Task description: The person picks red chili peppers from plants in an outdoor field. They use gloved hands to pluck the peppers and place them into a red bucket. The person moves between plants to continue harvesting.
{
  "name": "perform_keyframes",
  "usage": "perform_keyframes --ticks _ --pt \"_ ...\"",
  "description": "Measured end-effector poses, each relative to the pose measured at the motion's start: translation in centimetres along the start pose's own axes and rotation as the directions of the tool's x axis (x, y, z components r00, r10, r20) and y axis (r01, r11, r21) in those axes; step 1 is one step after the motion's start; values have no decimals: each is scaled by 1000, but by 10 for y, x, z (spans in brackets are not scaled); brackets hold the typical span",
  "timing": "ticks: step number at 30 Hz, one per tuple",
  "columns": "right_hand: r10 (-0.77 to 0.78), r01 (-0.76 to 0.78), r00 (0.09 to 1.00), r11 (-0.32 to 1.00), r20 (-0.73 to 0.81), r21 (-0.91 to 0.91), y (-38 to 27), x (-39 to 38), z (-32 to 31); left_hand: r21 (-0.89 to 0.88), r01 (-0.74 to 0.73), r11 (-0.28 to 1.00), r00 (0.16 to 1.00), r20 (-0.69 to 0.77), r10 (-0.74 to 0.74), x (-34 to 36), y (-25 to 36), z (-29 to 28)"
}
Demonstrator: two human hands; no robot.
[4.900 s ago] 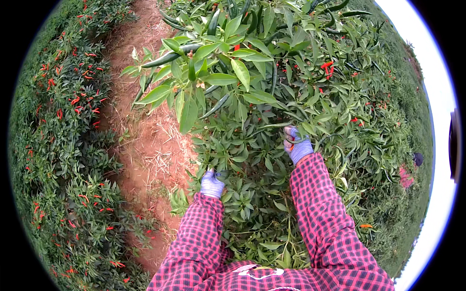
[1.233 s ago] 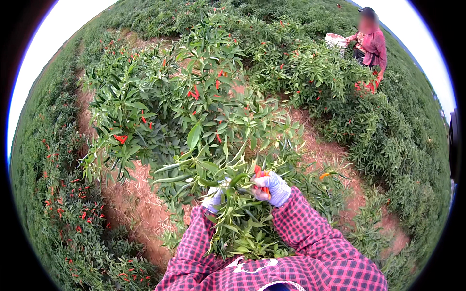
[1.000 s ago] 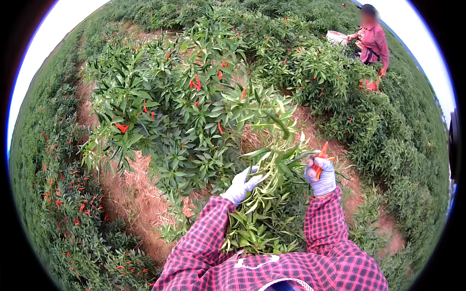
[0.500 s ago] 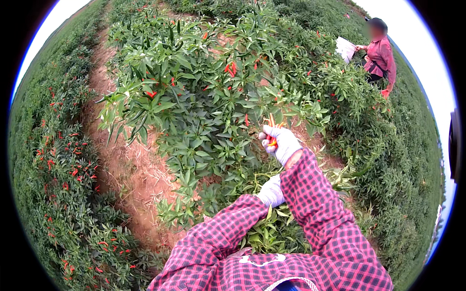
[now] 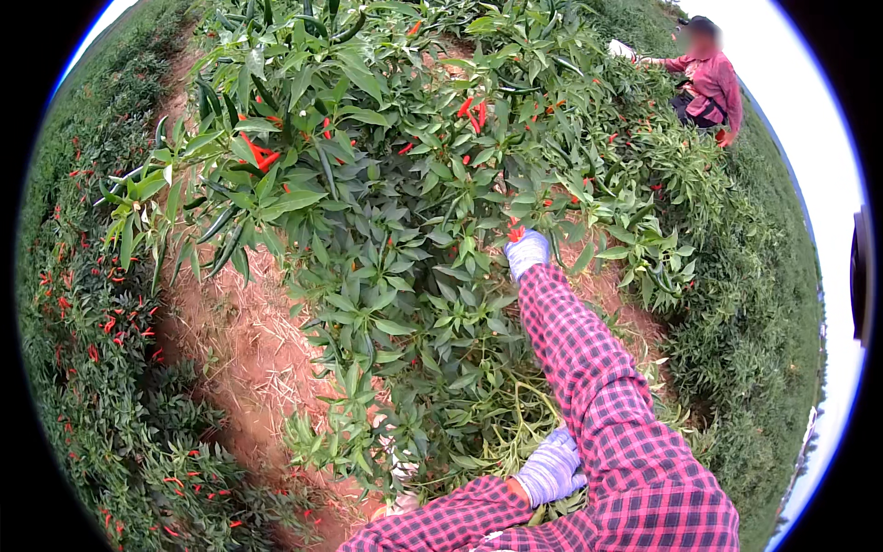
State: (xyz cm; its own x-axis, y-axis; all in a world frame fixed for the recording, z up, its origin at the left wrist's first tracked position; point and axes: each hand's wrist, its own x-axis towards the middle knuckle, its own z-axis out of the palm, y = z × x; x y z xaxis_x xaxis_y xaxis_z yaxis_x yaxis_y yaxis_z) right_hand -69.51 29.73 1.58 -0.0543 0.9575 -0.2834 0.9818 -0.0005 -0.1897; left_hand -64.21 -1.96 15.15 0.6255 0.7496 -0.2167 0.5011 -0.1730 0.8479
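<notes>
Out in front, among the leaves of a chili plant [image 5: 395,258], my right hand [image 5: 528,252] in a pale glove is closed. Red chili peppers [image 5: 516,232] stick out past its fingers on the far side. My left hand [image 5: 550,467], also gloved, is low and close to my body, beside bent green stems [image 5: 526,405]. Its fingers are curled and partly hidden by my right sleeve, so what they hold does not show. More ripe red chilies [image 5: 475,112] hang just beyond my right hand, and another red cluster [image 5: 260,155] hangs at the upper left.
Long green chilies [image 5: 225,241] hang from the near plant's left side. A reddish soil path [image 5: 248,350] with straw runs along the left, past another row of chili plants [image 5: 110,322]. At the upper right a co-worker [image 5: 708,87] stands among plants near a white container [image 5: 622,50].
My right hand has reached slightly farther out into the leaves, still holding chilies. My left hand has come lower in view, nearer my body. The view has shifted, and the near plant appears larger.
</notes>
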Motion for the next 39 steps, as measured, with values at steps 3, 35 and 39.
perform_keyframes --ticks 3,35,39 --pt "70 -126 992 601 105 790 1 -43 -16 -165 -75 983 952 -305 22 -4 -17 16" --pt "-873 -816 -45 313 486 486 34 -424 -188 -525 -641 559 202 -819 -538 -182 158 46" --pt "-857 -773 204 154 472 615 29 -471 -149 -514 -633 579 -222 -596 -772 -202 158 102"
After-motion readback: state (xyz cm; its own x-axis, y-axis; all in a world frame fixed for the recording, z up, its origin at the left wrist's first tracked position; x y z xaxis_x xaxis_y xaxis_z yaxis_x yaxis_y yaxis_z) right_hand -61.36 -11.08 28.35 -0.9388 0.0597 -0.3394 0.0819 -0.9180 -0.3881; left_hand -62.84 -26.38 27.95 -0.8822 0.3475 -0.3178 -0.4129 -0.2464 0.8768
